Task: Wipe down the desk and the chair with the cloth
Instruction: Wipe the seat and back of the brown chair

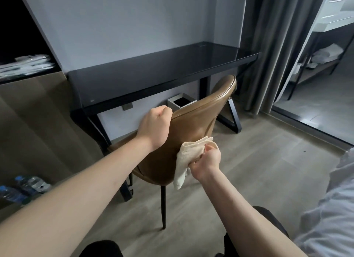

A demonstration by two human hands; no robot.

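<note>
Between the two hands stands the chair (193,122), its brown padded backrest turned toward the person, seen from the single head view; the left hand (154,127) is curled over the top edge of the backrest, fingers hidden over the far side, steadying it; the right hand (206,163), lower and just to the right, is bunched tight on the cloth (188,151), which is pressed against the rear face of the backrest while a loose tail hangs below the fist; beyond both hands the desk (162,72) sits against the wall, dark and glossy-topped, with a small white bin (181,101) beneath it; the cloth looks soft, light and limp, so it is best wadded in the palm as it is now; the chair's covering looks smooth and probably somewhat slick, and on thin legs the chair likely tips or slides readily, so the top rim is the sensible place to hold; bottles (24,187) lie well left of the left forearm.
</note>
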